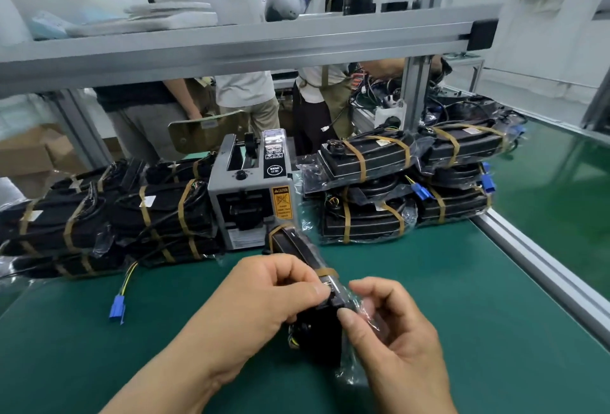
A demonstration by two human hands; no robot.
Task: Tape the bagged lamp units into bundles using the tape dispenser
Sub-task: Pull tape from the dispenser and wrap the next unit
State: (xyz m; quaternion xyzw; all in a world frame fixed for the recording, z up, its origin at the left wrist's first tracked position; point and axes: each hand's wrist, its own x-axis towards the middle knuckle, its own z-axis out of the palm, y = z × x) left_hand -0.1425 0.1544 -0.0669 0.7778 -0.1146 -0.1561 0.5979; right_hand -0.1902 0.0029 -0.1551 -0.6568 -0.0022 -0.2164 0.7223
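Observation:
A long black bagged lamp unit (298, 248) lies on the green mat, pointing from my hands toward the grey tape dispenser (252, 189). Two bands of brown tape wrap it, one at its far end and one close to my fingers. My left hand (274, 291) grips the near end from the left, thumb and fingers curled round it. My right hand (392, 324) pinches the clear plastic bag at that same end from the right. The unit's near end is partly hidden by both hands.
Taped bundles are stacked left (109, 212) and right (406, 179) of the dispenser. A blue connector on yellow wires (117, 309) lies on the green mat (429, 281). An aluminium rail (541, 275) edges the mat at right. People stand behind the frame shelf (231, 47).

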